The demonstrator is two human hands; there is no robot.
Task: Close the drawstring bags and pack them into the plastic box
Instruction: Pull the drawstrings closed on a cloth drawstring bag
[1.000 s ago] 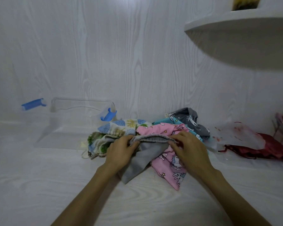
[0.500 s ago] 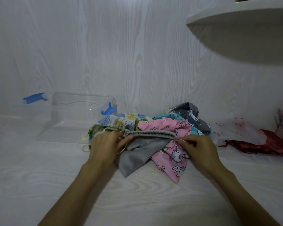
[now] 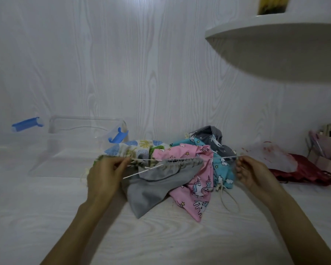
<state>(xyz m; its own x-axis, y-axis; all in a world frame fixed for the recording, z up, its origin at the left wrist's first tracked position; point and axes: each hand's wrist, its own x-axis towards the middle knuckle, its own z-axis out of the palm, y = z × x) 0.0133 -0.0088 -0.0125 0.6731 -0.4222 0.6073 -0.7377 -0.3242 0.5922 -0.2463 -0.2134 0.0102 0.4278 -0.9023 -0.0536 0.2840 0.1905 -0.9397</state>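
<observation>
Hands' grip, left point(image 3: 105, 175) and right point(image 3: 251, 173), pinching grey bag point(image 3: 157, 180) drawstrings point(image 3: 225, 158) over white woodgrain table point(image 3: 161, 243)

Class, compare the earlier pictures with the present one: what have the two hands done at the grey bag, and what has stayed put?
The left hand and right hand have moved apart, each pinching a white drawstring cord, now stretched taut. The plain grey fabric drawstring bag has its mouth gathered narrower. The patterned bags beside it and the clear plastic box with blue clips lie as before.
</observation>
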